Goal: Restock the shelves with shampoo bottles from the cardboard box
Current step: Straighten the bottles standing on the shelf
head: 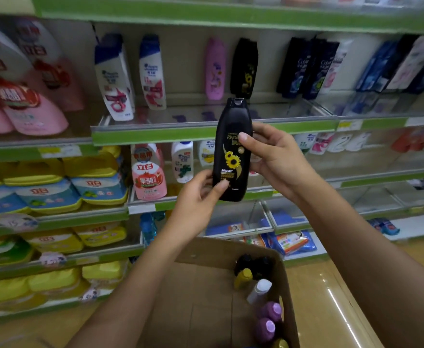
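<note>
I hold a black shampoo bottle (232, 151) with a sunflower label upright in front of the shelves. My left hand (196, 197) pinches its lower end with thumb and fingers. My right hand (276, 156) grips its upper right side, thumb across the label. Below, the open cardboard box (206, 297) holds several bottles along its right wall: black, gold, white and purple-capped ones. On the shelf (206, 121) behind the held bottle stands a matching black bottle (243, 67) beside a pink one (214, 69).
White-and-blue shampoo bottles (130, 74) stand left on the same shelf, dark bottles (306, 66) to the right. Pink and yellow detergent packs (43, 184) fill the left shelving. Lower shelves hold small bottles and packets. A glossy floor (331, 285) lies right of the box.
</note>
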